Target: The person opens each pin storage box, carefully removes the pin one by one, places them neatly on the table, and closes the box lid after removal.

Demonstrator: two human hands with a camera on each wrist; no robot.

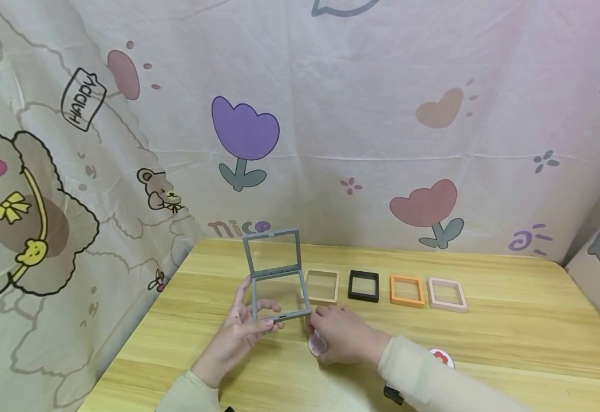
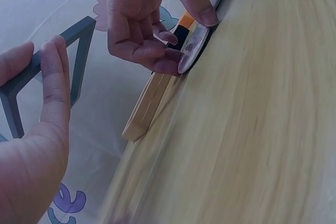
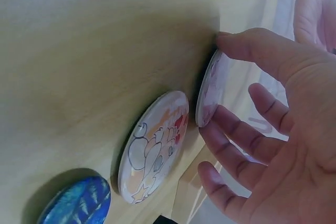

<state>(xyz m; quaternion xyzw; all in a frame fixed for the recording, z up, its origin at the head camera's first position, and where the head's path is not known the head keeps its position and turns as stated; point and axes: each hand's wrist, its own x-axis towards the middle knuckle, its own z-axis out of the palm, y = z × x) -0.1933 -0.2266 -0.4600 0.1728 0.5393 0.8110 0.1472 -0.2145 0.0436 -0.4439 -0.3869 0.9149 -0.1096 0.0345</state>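
My left hand (image 1: 233, 337) holds a grey hinged display frame (image 1: 300, 246) by its lower half, thumb along the front edge. The frame is unfolded, one half standing up behind the other, with clear film in both. Beside it on the right, my right hand (image 1: 348, 335) pinches a round badge (image 3: 211, 90) by its edge between thumb and fingertips. The badge is tilted up close over the wooden table, its pale purplish face partly covered by the hand in the head view. A white badge with an orange cartoon drawing (image 3: 155, 148) lies near it in the right wrist view.
Along the back stand a beige frame (image 1: 322, 301), a black frame (image 1: 364, 297), an orange frame (image 1: 406, 302) and a pink frame (image 1: 449, 307). A blue badge (image 3: 79, 203) and a red-flower badge (image 1: 441, 357) lie on the table. Behind hangs a printed cloth (image 1: 330, 114).
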